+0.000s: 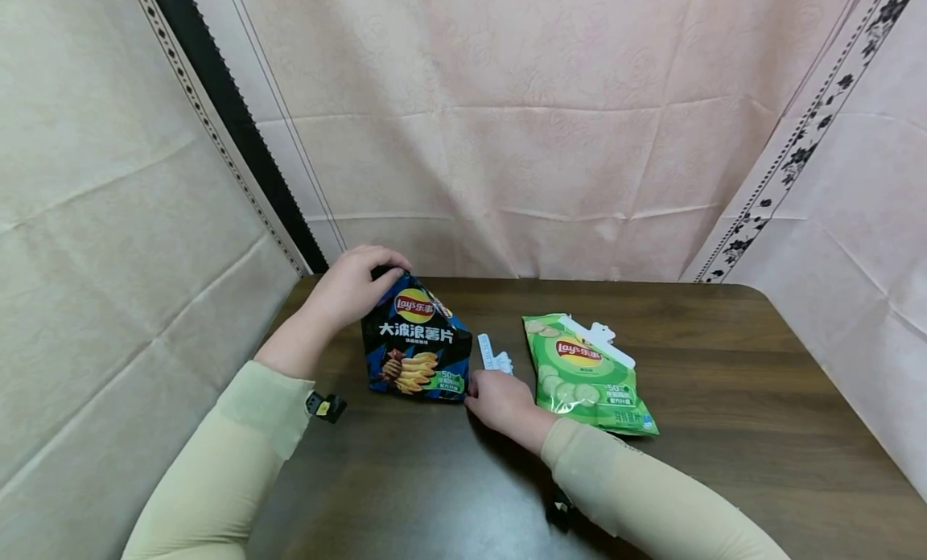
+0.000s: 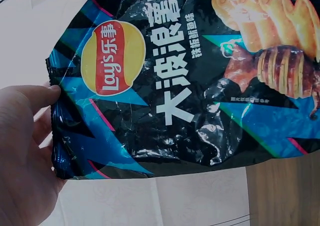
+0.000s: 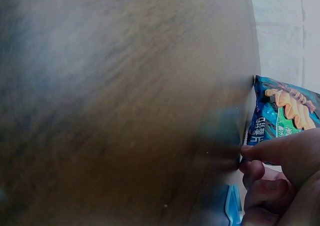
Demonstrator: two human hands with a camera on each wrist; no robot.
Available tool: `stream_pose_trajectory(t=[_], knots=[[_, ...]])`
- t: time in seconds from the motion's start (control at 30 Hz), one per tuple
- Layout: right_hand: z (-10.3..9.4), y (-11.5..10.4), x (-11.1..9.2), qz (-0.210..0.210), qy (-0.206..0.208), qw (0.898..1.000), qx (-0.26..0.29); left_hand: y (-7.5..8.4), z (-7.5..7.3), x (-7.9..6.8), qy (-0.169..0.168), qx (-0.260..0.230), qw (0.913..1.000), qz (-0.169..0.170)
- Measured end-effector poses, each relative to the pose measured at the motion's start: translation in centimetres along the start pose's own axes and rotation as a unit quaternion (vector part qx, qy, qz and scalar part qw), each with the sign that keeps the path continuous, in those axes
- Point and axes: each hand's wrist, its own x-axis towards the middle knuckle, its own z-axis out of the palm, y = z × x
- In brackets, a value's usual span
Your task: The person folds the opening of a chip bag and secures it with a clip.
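The black bag [image 1: 416,343] is pinched at top by left fingers [image 2: 40,97], at 1 corner by right fingers [image 3: 265,151]. Beyond these, a clip [image 1: 486,352] is seen.

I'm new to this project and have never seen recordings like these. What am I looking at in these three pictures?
There is no machine here, just one person's two bare hands. The wide picture is taken from the person's head, looking forward and down; the two close-ups come from the left and right wrists.

On the wooden table are two chip bags. The left hand holds the black bag by its top, while the right hand pinches a lower corner. To the right is the green bag, with a white clip across a top corner. Between the bags lies a loose clip.
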Motion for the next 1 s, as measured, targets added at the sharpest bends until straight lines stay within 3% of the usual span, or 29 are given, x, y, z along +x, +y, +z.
stream_pose_trajectory(t=[0.37, 0.57, 0.67, 0.87, 1.0], knots=[[-0.5, 0.7, 0.0, -0.019, 0.003, 1.000, 0.016, -0.2, 0.0, -0.2, 0.000, -0.005, 1.0000, -0.003], [-2.6, 0.7, -0.3, -0.005, 0.021, 0.997, 0.081, 0.0, -0.1, -0.4, 0.005, -0.004, 1.0000, -0.002], [-4.0, 0.8, -0.4, 0.005, 0.050, 0.991, 0.127, 0.1, -0.1, -0.4, 0.006, -0.002, 1.0000, 0.002], [-6.1, 1.1, -0.4, -0.004, 0.102, 0.968, 0.231, 0.2, -0.1, -0.4, 0.008, 0.004, 0.9999, 0.008], [-6.5, 0.7, -0.6, -0.019, 0.107, 0.962, 0.249, 0.1, 0.0, -0.3, 0.010, 0.005, 0.9998, 0.017]])
